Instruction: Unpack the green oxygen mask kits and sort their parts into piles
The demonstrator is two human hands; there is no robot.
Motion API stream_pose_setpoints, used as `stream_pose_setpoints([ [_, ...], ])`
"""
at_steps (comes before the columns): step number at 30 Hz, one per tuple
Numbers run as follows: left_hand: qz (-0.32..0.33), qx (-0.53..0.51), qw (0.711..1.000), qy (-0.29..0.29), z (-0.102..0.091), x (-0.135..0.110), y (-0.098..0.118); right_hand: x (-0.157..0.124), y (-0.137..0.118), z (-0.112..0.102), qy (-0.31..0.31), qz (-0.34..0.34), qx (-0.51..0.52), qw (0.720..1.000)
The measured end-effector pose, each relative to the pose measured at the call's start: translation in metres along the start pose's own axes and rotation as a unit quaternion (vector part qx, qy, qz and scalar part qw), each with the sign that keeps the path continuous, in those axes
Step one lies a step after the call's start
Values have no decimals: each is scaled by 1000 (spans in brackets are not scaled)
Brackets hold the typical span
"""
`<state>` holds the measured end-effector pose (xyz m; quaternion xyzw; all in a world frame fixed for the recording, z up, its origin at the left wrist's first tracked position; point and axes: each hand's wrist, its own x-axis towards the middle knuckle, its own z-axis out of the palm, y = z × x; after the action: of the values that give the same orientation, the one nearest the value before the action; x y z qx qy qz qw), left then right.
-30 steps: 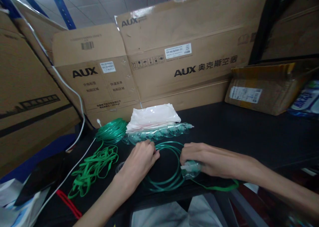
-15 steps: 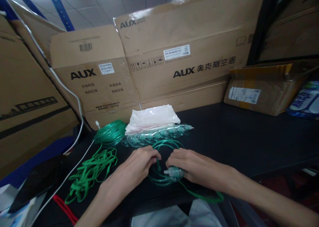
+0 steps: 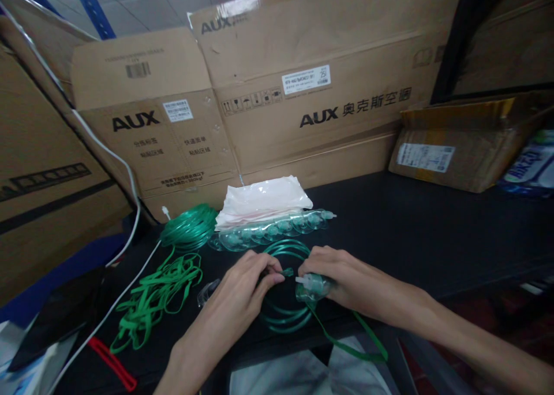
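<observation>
Between the fingers of my left hand is the end of a green tube, its connector poking out toward the right. My right hand is wrapped round a clear green oxygen mask, whose pale nozzle points left at the connector, a small gap apart. A green elastic strap hangs from the mask over the table's front edge. The coiled green tubing lies on the black table under both hands. Left of my left hand sits a small clear plastic piece, partly hidden by the hand.
Behind my hands lie a row of nested masks and white plastic bags. To the left are a tubing bundle, loose green straps, a white cable and a red strip. Cardboard boxes wall the back.
My left hand has brought the tube end up and right, so its connector faces the mask nozzle. My right hand has shifted slightly right and up with the mask. The view has tilted a little.
</observation>
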<state>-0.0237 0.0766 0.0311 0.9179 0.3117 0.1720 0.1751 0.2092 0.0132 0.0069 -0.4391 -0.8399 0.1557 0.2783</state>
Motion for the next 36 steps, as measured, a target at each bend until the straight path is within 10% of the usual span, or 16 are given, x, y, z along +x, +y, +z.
stream_pose_setpoints([
  [9, 4, -5, 998, -57, -13, 7, -5, 21, -6, -23, 113, 87, 103, 984],
  [16, 2, -42, 997, -63, -10, 12, -7, 44, -15, -26, 68, 162, 355, 918],
  [26, 25, -68, 997, -26, -17, 18, -15, 52, -7, -16, 100, 232, 391, 885],
  [36, 24, -81, 996, 39, -19, 24, -14, 41, -2, -36, 91, 184, 272, 940],
])
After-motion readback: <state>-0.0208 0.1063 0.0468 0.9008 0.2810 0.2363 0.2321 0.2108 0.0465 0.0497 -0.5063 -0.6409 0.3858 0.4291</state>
